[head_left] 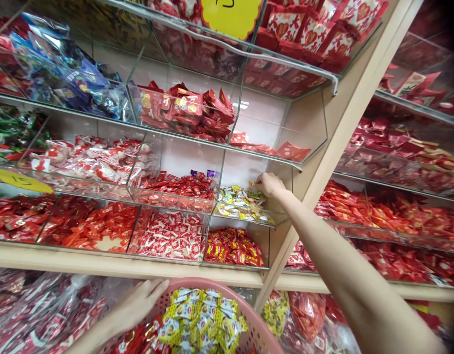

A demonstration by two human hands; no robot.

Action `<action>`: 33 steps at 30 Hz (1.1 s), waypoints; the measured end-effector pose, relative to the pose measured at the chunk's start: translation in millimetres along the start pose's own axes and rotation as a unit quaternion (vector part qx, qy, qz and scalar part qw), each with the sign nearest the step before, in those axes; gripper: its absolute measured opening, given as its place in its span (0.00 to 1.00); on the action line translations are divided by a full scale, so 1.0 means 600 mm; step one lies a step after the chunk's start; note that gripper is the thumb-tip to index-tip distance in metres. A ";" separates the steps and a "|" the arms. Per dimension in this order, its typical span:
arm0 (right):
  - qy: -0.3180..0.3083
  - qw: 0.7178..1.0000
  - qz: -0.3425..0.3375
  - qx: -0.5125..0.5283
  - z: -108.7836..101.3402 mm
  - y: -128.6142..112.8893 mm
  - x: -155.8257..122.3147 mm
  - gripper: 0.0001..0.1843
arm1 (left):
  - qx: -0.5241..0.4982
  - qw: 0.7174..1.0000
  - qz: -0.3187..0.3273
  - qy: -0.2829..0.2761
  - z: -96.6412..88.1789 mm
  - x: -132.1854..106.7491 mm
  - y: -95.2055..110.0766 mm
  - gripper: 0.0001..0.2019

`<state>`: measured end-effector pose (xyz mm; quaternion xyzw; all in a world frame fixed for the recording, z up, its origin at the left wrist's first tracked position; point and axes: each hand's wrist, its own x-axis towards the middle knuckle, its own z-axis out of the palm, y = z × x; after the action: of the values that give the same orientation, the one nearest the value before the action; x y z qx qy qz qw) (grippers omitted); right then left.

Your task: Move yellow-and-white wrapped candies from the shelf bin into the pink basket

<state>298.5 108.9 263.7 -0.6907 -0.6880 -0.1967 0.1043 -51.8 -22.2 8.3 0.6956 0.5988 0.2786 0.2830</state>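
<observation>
My right hand reaches up into a clear bin on the middle shelf, fingers closed among yellow-green wrapped sweets. What it pinches is too small to name. My left hand grips the rim of a pink plastic basket at the bottom, fingers wrapped over the edge. In the basket lie yellow sweet packets and some red ones.
Tiers of clear acrylic bins hold red wrapped sweets, blue packets and red packs. A beige wooden post splits this shelf from another to the right. Yellow price tags hang on the bins. Bagged sweets lie below.
</observation>
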 end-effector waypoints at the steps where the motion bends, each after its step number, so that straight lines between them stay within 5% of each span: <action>1: 0.008 1.000 0.014 -0.010 0.007 -0.004 0.004 0.14 | -0.005 1.000 -0.001 -0.008 0.000 0.001 -0.001 0.26; 6: 0.016 0.998 0.042 -0.039 0.025 -0.012 0.014 0.15 | -0.019 0.999 0.000 -0.034 0.000 0.004 -0.006 0.28; 11: 0.007 0.999 0.037 -0.038 0.008 -0.007 -0.005 0.17 | -0.012 0.999 0.001 -0.047 -0.003 0.003 -0.001 0.28; 21: -0.280 0.958 0.062 -0.008 0.014 -0.037 -0.040 0.13 | -0.006 0.999 -0.005 -0.034 -0.001 -0.001 0.001 0.28; 29: -0.259 0.955 0.086 0.115 -0.028 -0.024 -0.039 0.14 | -0.005 0.999 0.002 -0.033 -0.004 -0.002 0.005 0.27; 33: -0.121 0.984 0.086 0.095 -0.036 -0.012 -0.014 0.10 | -0.005 0.999 0.001 -0.034 -0.003 -0.001 0.007 0.26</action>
<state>288.6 92.7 278.5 -0.7530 -0.6491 -0.0358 0.1019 -50.3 -23.3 12.7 0.7040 0.5862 0.2582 0.3068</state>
